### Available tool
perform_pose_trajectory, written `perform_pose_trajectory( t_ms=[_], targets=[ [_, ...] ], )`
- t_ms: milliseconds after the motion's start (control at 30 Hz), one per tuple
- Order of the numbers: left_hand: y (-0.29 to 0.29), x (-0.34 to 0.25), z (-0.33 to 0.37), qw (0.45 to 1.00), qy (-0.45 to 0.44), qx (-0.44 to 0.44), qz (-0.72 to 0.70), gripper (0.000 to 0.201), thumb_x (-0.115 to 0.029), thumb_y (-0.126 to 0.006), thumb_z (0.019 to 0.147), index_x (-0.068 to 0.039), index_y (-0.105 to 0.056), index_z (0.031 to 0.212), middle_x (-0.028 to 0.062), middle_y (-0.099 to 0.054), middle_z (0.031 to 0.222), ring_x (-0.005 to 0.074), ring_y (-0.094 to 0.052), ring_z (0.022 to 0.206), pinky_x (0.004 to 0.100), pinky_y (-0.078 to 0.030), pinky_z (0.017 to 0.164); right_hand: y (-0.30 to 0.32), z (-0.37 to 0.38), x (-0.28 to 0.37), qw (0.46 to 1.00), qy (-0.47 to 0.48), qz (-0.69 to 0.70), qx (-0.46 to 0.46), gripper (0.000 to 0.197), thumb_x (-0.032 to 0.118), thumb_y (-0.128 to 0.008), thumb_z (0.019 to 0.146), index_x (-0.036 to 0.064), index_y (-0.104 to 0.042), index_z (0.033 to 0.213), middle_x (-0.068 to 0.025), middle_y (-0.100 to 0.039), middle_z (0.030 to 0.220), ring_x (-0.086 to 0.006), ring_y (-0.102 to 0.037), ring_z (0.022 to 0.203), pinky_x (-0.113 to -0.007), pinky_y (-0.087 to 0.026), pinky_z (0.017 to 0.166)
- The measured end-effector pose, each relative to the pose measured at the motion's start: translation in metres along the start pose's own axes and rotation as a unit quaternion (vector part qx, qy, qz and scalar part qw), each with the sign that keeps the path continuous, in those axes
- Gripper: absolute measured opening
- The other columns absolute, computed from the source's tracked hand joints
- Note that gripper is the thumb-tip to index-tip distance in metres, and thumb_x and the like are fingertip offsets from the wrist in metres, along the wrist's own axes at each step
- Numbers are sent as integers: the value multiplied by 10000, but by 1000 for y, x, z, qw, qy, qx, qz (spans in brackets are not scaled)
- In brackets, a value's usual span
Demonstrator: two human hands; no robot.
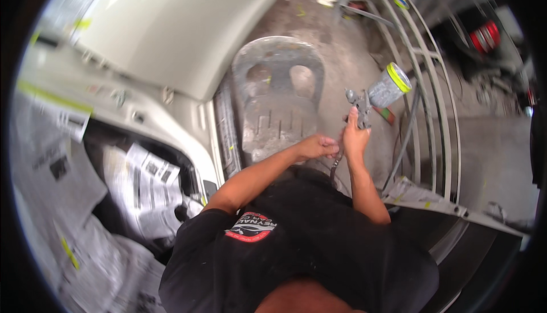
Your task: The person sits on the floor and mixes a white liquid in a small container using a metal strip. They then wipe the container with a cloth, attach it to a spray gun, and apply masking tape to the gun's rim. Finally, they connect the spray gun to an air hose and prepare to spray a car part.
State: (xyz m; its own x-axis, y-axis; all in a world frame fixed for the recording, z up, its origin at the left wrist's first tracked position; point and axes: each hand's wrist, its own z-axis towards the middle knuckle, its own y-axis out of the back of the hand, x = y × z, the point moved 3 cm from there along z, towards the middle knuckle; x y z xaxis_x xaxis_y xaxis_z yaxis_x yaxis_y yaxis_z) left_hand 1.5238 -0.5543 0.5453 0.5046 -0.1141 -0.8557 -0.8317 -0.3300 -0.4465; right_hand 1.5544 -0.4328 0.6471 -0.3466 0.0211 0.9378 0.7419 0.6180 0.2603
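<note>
**Getting the spray gun ready**

The right hand (354, 137) is closed around the handle of a spray gun (364, 103) and holds it up in front of the body. The left hand (319, 145) is curled shut just beside the bottom of the gun, where a thin hose (335, 167) hangs down. I cannot tell for sure if its fingers pinch the hose end or a small knob there.

This looks like a set-up step: the gun is being fixed or tuned, not sprayed. The next move likely needs a small, careful twist at the bottom of the gun while the right hand keeps it steady.

The gun is grey and dusty with old paint. Its round cup (389, 86) sits on top, tipped to the side, with a bright yellow-green lid.

Just past the gun stands a grey plastic chair (278, 96). Farther from the gun, on the left, is a white car (171, 33) covered with newspaper (142, 187).
</note>
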Motion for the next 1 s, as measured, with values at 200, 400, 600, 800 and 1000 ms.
perform_pose_trajectory(
  t_ms=[200, 400, 600, 800, 1000],
  targets=[
    [-8, -14, 66, 996, 60, 60, 20, 240, -192, -646, 1005, 24, -702, 1092, 17, -699, 961, 105, -639, 885, 286, -534, 856, 39, 41, -4, 994, -39, 13, -97, 540, 517, -648, 959, 2, -661, 799, -34, -575, 626, -123, -527, 480, -319, -419, 449],
    [-3, -3, 93, 973, 94, 179, 109, 200, -191, -637, 1007, -3, -703, 1024, 19, -706, 932, 107, -635, 879, 287, -521, 853, 50, 43, -25, 977, -47, -55, -202, 553, 523, -654, 951, -13, -694, 823, -86, -664, 726, -173, -598, 641, -363, -473, 615],
    [-14, 6, 94, 975, 115, 180, 56, 185, -179, -639, 1005, -6, -701, 993, 8, -694, 912, 94, -616, 848, 286, -514, 823, 60, 37, -32, 963, -78, -79, -244, 552, 516, -657, 947, -20, -710, 832, -109, -679, 744, -217, -618, 713, -404, -491, 712],
    [-15, -1, 98, 963, 127, 229, 66, 205, -186, -610, 1021, -3, -703, 1005, 10, -690, 922, 99, -613, 860, 287, -511, 829, 63, 36, -33, 959, -71, -53, -271, 576, 524, -630, 961, -26, -690, 800, -111, -668, 738, -221, -603, 695, -413, -486, 704],
    [-12, 8, 105, 962, 118, 242, 52, 233, -206, -588, 1033, -6, -704, 1004, 12, -689, 924, 103, -612, 855, 287, -507, 831, 63, 43, -30, 961, -44, -39, -270, 518, 487, -641, 973, 7, -627, 779, -20, -551, 594, -144, -520, 551, -358, -418, 528]
  ],
)
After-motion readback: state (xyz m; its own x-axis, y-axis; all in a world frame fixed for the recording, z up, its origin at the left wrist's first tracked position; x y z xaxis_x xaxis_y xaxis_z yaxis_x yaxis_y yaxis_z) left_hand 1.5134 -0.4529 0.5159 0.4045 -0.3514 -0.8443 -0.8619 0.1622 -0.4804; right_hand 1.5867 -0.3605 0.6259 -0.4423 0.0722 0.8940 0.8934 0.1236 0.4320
